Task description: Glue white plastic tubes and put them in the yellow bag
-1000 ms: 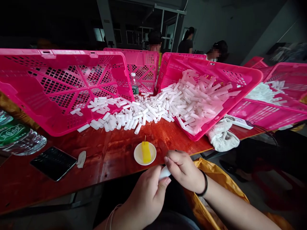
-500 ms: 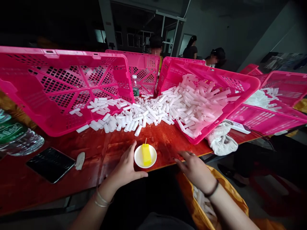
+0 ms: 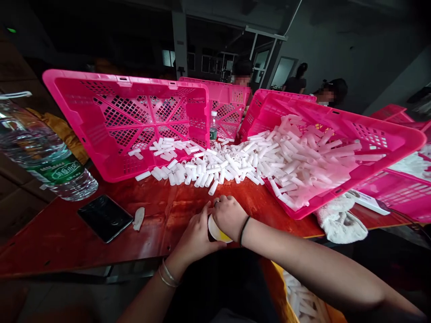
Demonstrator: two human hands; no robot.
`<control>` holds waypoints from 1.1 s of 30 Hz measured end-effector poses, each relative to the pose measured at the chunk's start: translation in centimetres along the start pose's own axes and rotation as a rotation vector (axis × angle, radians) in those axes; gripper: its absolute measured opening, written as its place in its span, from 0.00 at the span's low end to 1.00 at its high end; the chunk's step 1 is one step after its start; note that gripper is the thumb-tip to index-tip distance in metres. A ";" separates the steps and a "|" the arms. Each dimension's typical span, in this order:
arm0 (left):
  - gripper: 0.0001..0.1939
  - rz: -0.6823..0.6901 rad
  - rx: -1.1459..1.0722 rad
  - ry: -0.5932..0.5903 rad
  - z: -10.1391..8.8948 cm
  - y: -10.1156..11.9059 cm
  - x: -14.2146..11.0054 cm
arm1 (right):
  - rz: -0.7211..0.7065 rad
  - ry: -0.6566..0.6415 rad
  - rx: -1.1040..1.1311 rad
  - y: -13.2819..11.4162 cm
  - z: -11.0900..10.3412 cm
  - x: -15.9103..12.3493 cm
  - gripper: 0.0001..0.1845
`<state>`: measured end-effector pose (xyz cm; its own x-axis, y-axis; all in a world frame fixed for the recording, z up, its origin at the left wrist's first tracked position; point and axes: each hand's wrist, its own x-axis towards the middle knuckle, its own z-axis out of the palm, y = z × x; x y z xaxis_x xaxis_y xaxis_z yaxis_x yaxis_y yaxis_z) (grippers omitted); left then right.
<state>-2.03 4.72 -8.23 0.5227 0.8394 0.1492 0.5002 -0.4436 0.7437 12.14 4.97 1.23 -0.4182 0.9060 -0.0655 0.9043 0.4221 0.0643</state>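
Observation:
My left hand curls round the near left side of a small white dish at the table's front edge. My right hand lies closed over the top of the dish and hides the yellow block in it; only a yellow sliver shows at the rim. What the right fingers pinch is hidden. A heap of short white tubes lies just beyond both hands on the red table.
Two tipped pink crates, left and right, flank the tubes. A black phone, a white scrap and a water bottle lie left. A white cloth sits right. A yellow bag holding tubes hangs below. People sit behind.
My right hand crossed left from the table edge onto the dish, covering the yellow block. My left hand stayed at the dish. The view swung to the left.

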 end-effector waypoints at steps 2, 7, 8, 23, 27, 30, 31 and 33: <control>0.60 -0.006 -0.002 -0.001 -0.1 0.2 0.0 | -0.018 0.012 0.064 0.4 0.5 -0.2 0.12; 0.61 -0.015 -0.015 0.002 -0.3 0.6 -0.1 | 0.032 0.063 0.330 4.3 2.2 -0.5 0.11; 0.61 -0.018 -0.016 0.002 -0.4 0.6 -0.2 | 0.042 0.079 0.402 5.0 2.7 -0.5 0.11; 0.61 -0.046 -0.040 0.004 -0.5 0.8 -0.2 | 0.104 0.122 1.185 7.9 8.1 -1.2 0.16; 0.61 -0.044 -0.045 0.007 -0.5 0.7 -0.3 | 0.079 0.078 1.186 8.4 8.2 0.0 0.14; 0.61 -0.041 -0.054 0.003 -0.5 0.8 -0.3 | 0.071 0.046 1.158 9.3 8.0 0.5 0.14; 0.61 -0.045 -0.056 -0.001 -0.5 0.8 -0.3 | 0.073 0.039 1.144 9.7 7.9 0.5 0.14; 0.61 -0.052 -0.057 -0.010 -0.5 0.9 -0.2 | 0.081 0.037 1.110 10.5 7.7 0.3 0.15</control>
<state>-2.08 4.29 -7.26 0.5036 0.8578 0.1029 0.4872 -0.3803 0.7862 22.21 9.43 -5.73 -0.3405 0.9376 -0.0704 0.4965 0.1157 -0.8603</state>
